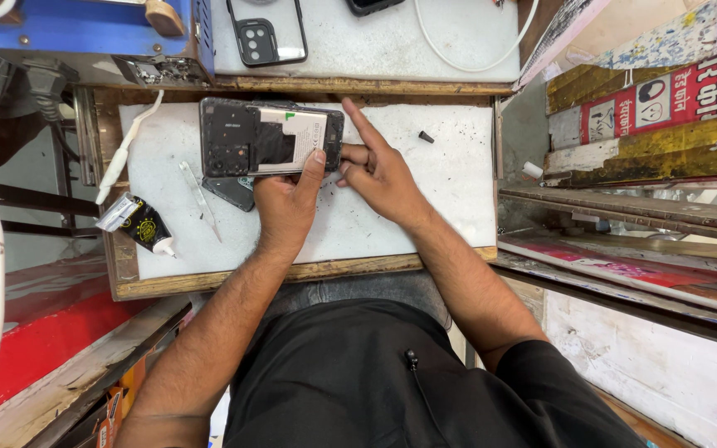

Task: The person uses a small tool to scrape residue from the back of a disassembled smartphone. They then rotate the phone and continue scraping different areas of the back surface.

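A white mat (425,207), speckled with dark grit, lies on a worn wooden bench (292,272), with a second white pad (375,41) on the far side. On that pad sits a black phone case (265,31), and a white cable (466,62) loops across it. A blue machine (85,33) stands at the far left. On the mat's left part lie a black glue tube (139,222), clear tweezers (199,199) and a white stick (126,149); a small black tip (426,137) rests far right. Stacked boards (641,124) in red, yellow and white fill the right side, and a red surface (35,332) runs along the near left. The opened phone (269,138), its back off and insides showing, lies at the mat's far edge, over a dark cover (230,192). The left hand (286,203) grips the phone's near edge, thumb up on its right end. The right hand (379,170) is loosely curled beside the phone's right end, index finger pointing far-left and touching the corner, other fingertips pressed at the side.
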